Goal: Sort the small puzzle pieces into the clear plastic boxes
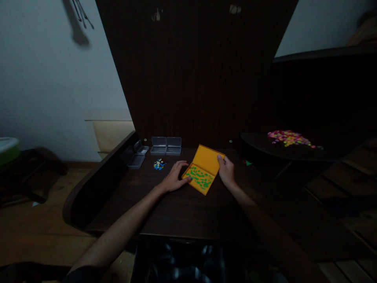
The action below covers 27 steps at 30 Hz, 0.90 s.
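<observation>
A yellow hinged box (207,157) lies opened out at an angle in front of me, its lid raised on the far side. Many small green pieces (200,175) are scattered across the box's near half. My right hand (226,169) grips the lid's right edge, thumb on the inner face. At the left edge of the near half is my left hand (176,177), its thumb on the rim and its fingers spread around the corner. Left of that hand sits a small pile of blue, white, yellow and dark pieces (159,164).
Clear plastic boxes with lids raised (166,149) stand at the back left, with another clear box (136,161) beside them. A few green bits (247,162) lie right of my right hand. Pink, red and yellow pieces (290,138) are heaped on a side shelf (259,143).
</observation>
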Available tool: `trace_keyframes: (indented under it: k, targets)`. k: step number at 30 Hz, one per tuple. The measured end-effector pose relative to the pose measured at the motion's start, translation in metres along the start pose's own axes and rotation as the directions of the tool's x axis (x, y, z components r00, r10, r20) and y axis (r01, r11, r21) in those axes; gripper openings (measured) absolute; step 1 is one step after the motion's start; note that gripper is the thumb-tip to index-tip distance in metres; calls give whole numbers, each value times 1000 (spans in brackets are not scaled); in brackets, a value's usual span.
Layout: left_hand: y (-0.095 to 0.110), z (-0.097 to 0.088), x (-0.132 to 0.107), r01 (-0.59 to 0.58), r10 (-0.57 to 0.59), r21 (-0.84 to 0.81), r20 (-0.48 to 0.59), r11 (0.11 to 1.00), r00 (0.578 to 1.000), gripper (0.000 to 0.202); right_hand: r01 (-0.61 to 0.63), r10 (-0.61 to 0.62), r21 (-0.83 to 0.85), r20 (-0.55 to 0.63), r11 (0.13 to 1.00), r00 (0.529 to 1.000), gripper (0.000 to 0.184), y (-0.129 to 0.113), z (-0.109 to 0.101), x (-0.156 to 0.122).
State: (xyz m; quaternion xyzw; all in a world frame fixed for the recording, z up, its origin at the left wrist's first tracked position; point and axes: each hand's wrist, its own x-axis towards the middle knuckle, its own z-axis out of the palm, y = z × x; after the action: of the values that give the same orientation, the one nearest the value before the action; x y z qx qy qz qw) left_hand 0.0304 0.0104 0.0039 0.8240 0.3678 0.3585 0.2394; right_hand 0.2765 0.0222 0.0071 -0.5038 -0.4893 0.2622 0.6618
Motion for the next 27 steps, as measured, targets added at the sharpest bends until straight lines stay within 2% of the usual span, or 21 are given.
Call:
trace_keyframes:
  k: [3,8,11,13,15,17,21,27]
  targets:
    - [4,3,0,115,-113,-226,21,967,993,62,-84,95,177,-57,981,994,43,2,5,2]
    - [3,2,3,265,-229,-581,136,770,964,80,-193,228,374,-52,907,972,41,10,11,2]
    - [0,0,5,296,-255,-706,167,643,952,87,-201,245,416,-56,887,968,36,14,12,2]
    - [-2,-1,5,279,-279,-763,134,583,951,85,-210,248,423,-35,881,968,33,14,11,2]
    - [-2,-2,6,251,-307,-803,90,540,947,78,-270,279,401,38,875,960,31,10,9,1]
    - [-2,-4,7,231,-334,-832,59,505,941,69,-389,359,368,150,844,921,30,1,7,-1]
    - [-3,-10,10,202,-385,-859,6,471,923,54,-605,485,286,394,743,781,27,-19,8,-12]
    - [-8,-18,12,220,-438,-840,-23,495,899,48,-690,482,133,623,711,617,28,-29,17,-25]
